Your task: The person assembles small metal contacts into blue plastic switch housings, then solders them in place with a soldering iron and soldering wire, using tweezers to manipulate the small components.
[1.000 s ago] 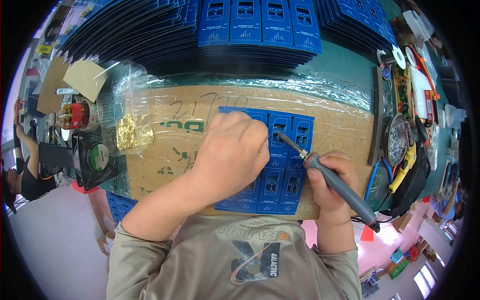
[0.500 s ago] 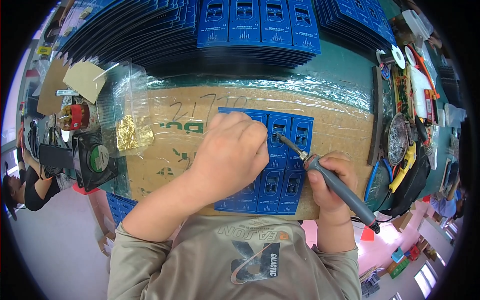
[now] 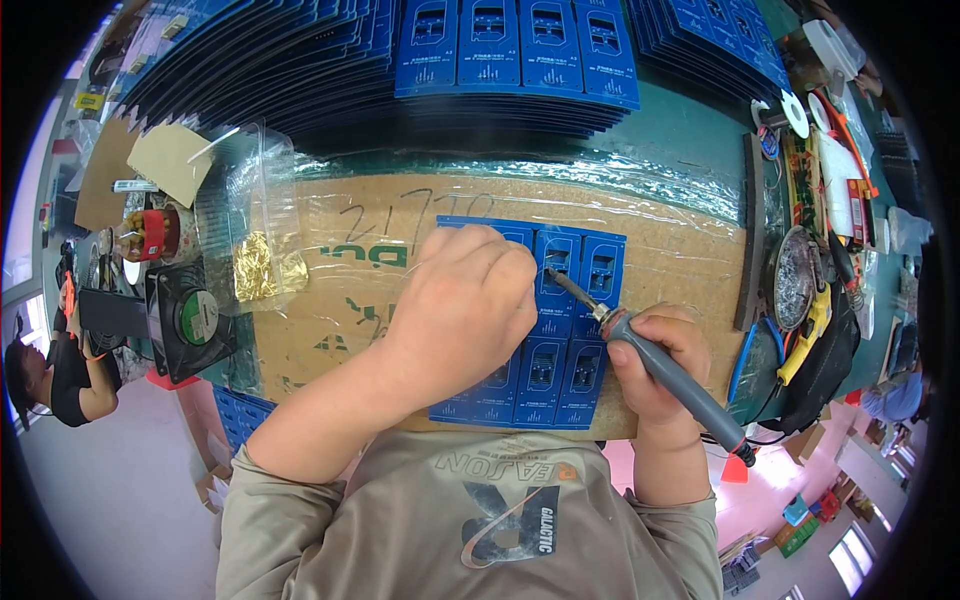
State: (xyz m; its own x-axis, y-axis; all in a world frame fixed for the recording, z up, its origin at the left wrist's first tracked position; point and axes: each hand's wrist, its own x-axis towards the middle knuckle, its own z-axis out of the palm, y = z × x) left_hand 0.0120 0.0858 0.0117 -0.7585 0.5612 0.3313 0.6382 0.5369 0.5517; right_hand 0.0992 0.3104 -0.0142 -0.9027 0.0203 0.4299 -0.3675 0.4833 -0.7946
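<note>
Right fingers (image 3: 668,327) have shifted the soldering iron (image 3: 690,393) slightly leftward.

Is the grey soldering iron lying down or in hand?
In hand: the right hand grips the soldering iron by its handle, tip at the blue circuit-board panel.

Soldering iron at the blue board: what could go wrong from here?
1. The tip of the soldering iron sits near the left hand; if it is hot, a slip might burn the fingers.
2. The left hand covers part of the blue board, so a misplaced contact there could go unnoticed in this view.
3. Clear film lies over the cardboard; a straying hot tip might melt it.
</note>
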